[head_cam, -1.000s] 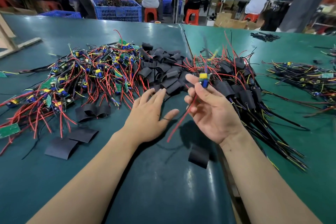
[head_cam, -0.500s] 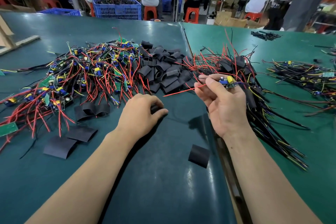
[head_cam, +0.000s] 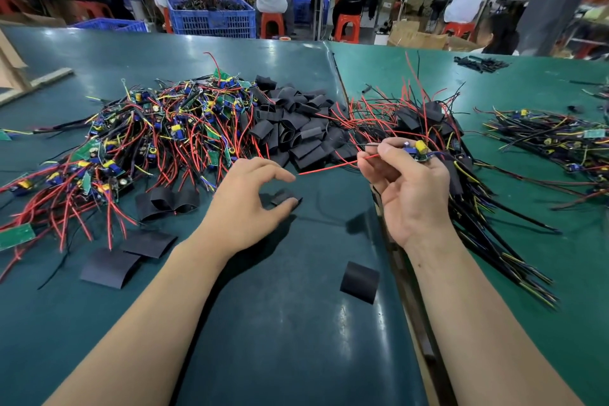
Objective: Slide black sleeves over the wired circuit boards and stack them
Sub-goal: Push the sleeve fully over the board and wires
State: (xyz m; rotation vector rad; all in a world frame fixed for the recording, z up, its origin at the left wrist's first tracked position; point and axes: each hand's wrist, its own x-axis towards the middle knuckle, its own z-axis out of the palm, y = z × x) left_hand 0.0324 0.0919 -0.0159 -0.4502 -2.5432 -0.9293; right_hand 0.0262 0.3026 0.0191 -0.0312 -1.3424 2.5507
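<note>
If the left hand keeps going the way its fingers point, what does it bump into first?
Probably the small black sleeve right under the left hand's fingertips; they already look to be touching it. Depth is hard to judge.

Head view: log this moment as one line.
step: sleeve pickup | left hand: pinching black sleeve on table | right hand: holding wired circuit board | sleeving: not yet

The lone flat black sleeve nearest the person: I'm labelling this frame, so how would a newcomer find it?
Start at the dark green table and look between the two forearms. The flat black sleeve lies there alone, just inside the right wrist, nearer the camera than any other sleeve.
</note>
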